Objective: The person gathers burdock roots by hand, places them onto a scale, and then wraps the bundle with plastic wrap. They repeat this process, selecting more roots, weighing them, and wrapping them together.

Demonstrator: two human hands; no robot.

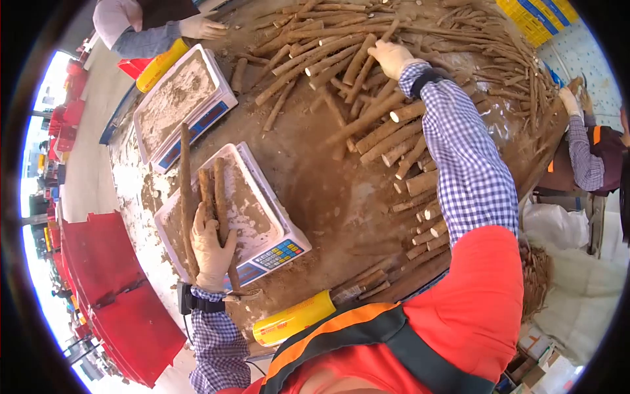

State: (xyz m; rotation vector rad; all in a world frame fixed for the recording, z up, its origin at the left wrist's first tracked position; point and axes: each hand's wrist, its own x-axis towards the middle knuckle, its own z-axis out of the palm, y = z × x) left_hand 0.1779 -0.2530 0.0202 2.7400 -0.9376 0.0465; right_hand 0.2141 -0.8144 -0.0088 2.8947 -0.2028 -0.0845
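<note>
My left hand [211, 253], in a pale glove, is closed around long brown yam roots [221, 197] above the near weighing scale [289, 226]. Another long yam root [186, 197] slants along the outer side of that hand. My right hand [392, 58], also gloved, reaches far out over the heap, its fingers closed on the end of a yam root [359, 72]. Around it lie many yam roots [387, 141] with white cut ends, pointing several ways. The undersides of both hands are hidden.
A second scale [216, 85] with a dirt-covered tray stands farther back. A yellow roll [295, 318] lies at the near table edge. One co-worker's gloved hand [202, 27] is at the far left, another's [568, 102] at the right. Red crates [118, 282] stand left, beyond the table.
</note>
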